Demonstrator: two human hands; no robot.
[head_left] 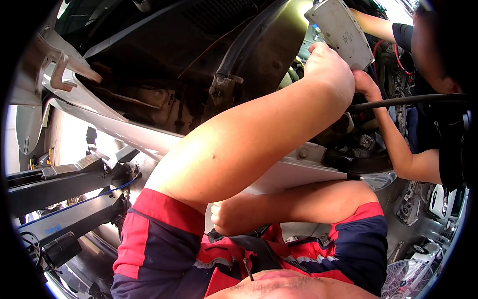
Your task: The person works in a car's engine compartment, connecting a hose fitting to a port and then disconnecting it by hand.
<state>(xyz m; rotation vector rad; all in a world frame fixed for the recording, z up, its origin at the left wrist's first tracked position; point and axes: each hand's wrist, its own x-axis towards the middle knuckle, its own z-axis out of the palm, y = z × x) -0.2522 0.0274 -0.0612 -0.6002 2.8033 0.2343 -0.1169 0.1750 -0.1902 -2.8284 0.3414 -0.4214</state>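
Note:
My left hand [326, 62] reaches far across to the upper right, over an open engine bay. Its fingers look curled at the lower edge of a pale grey, dirty box-like unit [344, 34], but their tips are hidden behind the hand. Small clear and bluish parts [316, 32] show between that hand and the unit. A co-worker's hand [366, 83] supports the unit's bottom corner, and their other arm [376, 26] reaches behind its top. My right hand [234, 214] is bent in close to my belly, its fingers folded into a fist. Whatever it holds, if anything, is hidden.
The white car's fender edge [144, 139] runs under my left arm. Hoses, red cables [398, 62] and a black rod [408, 100] lie near the co-worker at right. Grey lift arms [64, 184] stand at lower left. A round fan [406, 279] is at lower right.

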